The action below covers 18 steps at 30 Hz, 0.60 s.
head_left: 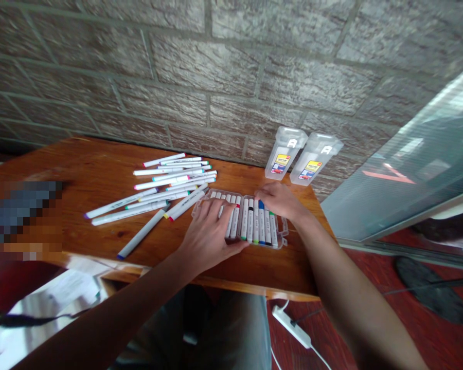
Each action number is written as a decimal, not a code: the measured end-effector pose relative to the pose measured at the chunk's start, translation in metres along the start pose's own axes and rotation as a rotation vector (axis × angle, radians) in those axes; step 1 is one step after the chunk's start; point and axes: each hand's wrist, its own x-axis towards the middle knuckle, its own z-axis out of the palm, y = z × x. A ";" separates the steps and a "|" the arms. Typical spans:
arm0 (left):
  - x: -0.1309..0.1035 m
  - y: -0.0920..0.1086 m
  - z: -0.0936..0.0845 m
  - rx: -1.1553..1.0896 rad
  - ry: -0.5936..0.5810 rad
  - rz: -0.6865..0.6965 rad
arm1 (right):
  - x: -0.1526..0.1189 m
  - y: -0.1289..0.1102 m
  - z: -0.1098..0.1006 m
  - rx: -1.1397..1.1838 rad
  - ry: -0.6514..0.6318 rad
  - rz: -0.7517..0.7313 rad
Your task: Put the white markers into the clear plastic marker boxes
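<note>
An open clear plastic marker case lies on the table, both halves filled with rows of white markers with coloured ends. My left hand lies across the left half, fingers over the far side and thumb along the near edge, gripping it. At the far edge of the right half, my right hand is closed, its fingertips by the tops of the markers. What those fingertips pinch, if anything, is hidden. To the left of the case, many loose markers lie in a spread pile.
Two upright clear plastic cases with labels stand against the brick wall at the back right. A single marker lies near the front edge of the wooden table. A white power strip is below, on the right.
</note>
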 end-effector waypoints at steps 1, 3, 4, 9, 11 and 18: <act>0.000 0.000 0.000 -0.002 -0.001 -0.001 | 0.000 0.001 -0.001 -0.004 0.004 0.005; 0.001 0.000 -0.001 -0.008 -0.001 -0.004 | 0.000 0.002 -0.002 -0.015 0.011 0.015; 0.001 0.000 -0.001 -0.009 0.002 -0.007 | 0.000 0.002 -0.002 -0.020 0.013 0.020; 0.001 0.000 0.001 -0.013 0.007 -0.015 | -0.002 0.002 -0.005 -0.031 0.008 0.036; 0.001 0.000 0.001 -0.018 0.007 -0.013 | -0.002 0.001 -0.006 -0.028 0.001 0.045; 0.001 0.000 0.001 -0.017 0.006 -0.007 | -0.003 0.002 -0.010 -0.036 -0.011 0.099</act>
